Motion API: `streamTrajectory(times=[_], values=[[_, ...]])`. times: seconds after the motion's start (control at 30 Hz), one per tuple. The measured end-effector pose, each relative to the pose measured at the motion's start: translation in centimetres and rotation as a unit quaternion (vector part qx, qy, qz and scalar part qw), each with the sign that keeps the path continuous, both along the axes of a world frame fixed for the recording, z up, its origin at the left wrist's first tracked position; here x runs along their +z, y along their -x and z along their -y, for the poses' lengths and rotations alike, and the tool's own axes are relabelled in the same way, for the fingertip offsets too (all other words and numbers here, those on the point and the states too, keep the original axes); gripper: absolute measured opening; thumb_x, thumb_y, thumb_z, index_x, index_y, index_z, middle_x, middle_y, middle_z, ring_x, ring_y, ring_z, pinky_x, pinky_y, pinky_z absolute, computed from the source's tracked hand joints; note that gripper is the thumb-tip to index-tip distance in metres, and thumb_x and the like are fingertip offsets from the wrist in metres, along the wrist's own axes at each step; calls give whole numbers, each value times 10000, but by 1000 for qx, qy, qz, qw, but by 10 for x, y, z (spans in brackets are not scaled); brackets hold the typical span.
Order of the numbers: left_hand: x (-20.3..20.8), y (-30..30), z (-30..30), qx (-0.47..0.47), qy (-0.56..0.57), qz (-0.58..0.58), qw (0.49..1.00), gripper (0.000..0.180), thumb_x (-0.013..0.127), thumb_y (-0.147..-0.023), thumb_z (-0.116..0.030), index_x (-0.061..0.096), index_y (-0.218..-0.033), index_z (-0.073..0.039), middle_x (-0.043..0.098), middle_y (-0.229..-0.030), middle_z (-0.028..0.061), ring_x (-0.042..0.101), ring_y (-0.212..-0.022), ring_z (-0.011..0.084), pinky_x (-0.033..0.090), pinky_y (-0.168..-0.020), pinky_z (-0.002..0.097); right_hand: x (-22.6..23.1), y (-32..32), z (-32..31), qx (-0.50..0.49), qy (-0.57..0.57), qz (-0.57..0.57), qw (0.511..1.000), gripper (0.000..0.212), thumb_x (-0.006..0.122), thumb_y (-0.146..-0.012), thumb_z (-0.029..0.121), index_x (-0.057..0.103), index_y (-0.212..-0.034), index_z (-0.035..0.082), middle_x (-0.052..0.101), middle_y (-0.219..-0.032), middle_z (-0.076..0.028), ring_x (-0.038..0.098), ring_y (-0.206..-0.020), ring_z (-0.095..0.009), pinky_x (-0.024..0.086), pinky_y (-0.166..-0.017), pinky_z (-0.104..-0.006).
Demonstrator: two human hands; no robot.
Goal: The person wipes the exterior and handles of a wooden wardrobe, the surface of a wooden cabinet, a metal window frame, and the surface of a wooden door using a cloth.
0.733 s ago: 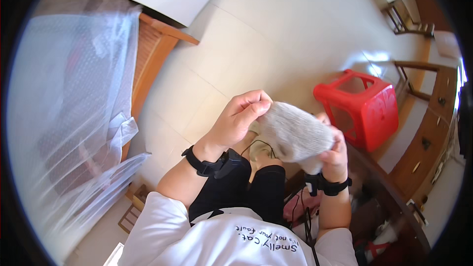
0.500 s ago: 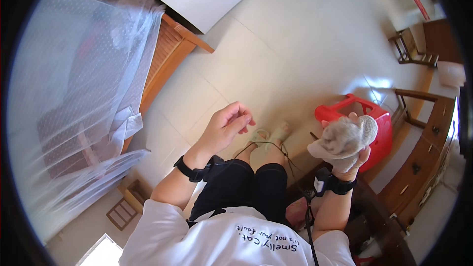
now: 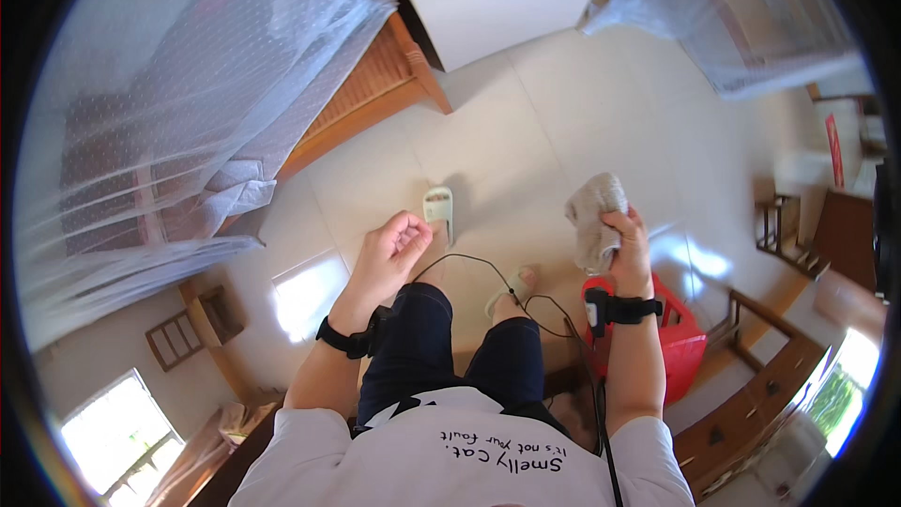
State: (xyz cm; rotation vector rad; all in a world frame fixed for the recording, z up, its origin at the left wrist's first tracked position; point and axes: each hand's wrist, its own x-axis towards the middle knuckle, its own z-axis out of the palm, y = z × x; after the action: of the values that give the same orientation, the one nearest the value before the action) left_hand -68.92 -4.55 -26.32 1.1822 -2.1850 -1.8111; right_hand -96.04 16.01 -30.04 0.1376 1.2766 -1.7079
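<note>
My right hand (image 3: 632,249) is closed round a bunched beige-grey cloth (image 3: 595,216), thumb over its edge, and holds it up in the air above the floor. Most of the cloth sticks out beyond my fingers on their left side. My left hand (image 3: 398,242) hangs in front of my left leg with its fingers curled in, and no object shows in it. Black straps sit on both wrists, and a thin black cable (image 3: 488,263) loops between them. Below and to the right of the cloth stands a red plastic stool (image 3: 690,347), partly behind my right forearm.
At left is a wooden bed (image 3: 361,84) under a white net (image 3: 188,103). A white flat-topped piece of furniture (image 3: 497,0) stands ahead. Another net (image 3: 751,19) hangs at far right, a wooden chair (image 3: 784,230) below it. Along the right is a wooden desk (image 3: 751,394).
The cloth and my right hand have moved left and slightly up, and the cloth hangs narrower. My left hand has shifted left and down. My feet have stepped apart, and the room view has turned.
</note>
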Motion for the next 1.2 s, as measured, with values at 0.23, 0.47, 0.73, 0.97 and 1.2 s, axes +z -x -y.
streamTrajectory(times=[0.23,0.47,0.73,0.97,1.2], values=[[-30,-16,125,59,-8,46,997,96,568,-862,-85,559,-905,1,604,-755,49,566,-724,91,446,-644,222,-107,-8,193,199,-106,-102,969,442,592,-698,65,539,-1130,-8,587,-929,-81,561,-812,-163,469,-747,-283],[-75,-67,229,145,-50,121,981,71,573,-861,-72,544,-866,-6,595,-753,32,550,-725,77,431,-660,220,-184,2,431,345,-181,-553,736,467,562,-711,100,522,-1175,59,486,-1157,-176,508,-1039,-336,432,-884,-389],[-109,-68,261,205,-46,89,974,68,580,-857,-63,556,-869,0,591,-699,41,522,-602,67,408,-510,202,-237,-2,473,376,-123,-727,562,518,583,-703,16,491,-1207,96,412,-1209,-148,463,-1077,-347,437,-891,-412],[-100,-51,260,202,-32,92,975,69,575,-854,-55,555,-879,6,606,-729,64,551,-631,97,425,-506,210,-220,18,369,532,-202,-587,576,526,525,-742,-2,430,-1254,74,399,-1188,-184,499,-1011,-382,465,-827,-416],[-105,-45,247,207,-35,106,972,70,574,-852,-53,556,-887,5,614,-751,73,572,-657,119,434,-516,209,-221,13,491,420,-78,-685,590,493,570,-704,-5,501,-1178,114,423,-1193,-159,493,-1023,-352,458,-846,-428]])
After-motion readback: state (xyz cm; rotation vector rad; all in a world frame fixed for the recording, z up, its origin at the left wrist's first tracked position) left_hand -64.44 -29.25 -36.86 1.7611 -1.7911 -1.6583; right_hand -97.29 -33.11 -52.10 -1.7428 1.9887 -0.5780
